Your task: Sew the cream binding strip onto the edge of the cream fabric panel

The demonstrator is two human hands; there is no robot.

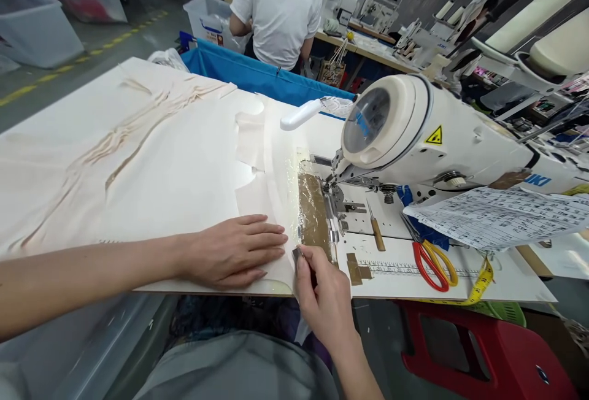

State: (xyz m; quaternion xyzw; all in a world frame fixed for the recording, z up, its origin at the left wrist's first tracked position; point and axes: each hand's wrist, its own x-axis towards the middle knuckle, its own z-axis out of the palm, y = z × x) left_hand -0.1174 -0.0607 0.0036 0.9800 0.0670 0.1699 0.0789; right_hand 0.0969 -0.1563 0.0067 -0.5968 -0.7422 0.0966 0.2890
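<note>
My left hand (pixel 234 250) lies flat, palm down, on pale cream fabric (pixel 255 197) near the table's front edge, its fingers stretched toward the sewing machine. Close to its fingertips, my right hand (pixel 324 289) is closed in a pinch on a small dark grey piece (pixel 297 254). That piece is mostly covered by the fingers, so its kind does not show. Brown tape (pixel 315 210) covers the plate just beyond this hand. The sewing machine (pixel 386 124) stands to the right, its needle area beside the tape. More cream fabric (pixel 119 133) lies gathered in folds at the left.
An awl (pixel 376 228), red-and-yellow-handled scissors (pixel 432 265) and a yellow tape measure (pixel 481 283) lie to the right, below printed paper (pixel 501 216). A white lamp (pixel 301 115) sits behind. Beyond the blue cloth bin (pixel 257 72) is a person in a white shirt (pixel 280 7). A red stool (pixel 488 351) stands below.
</note>
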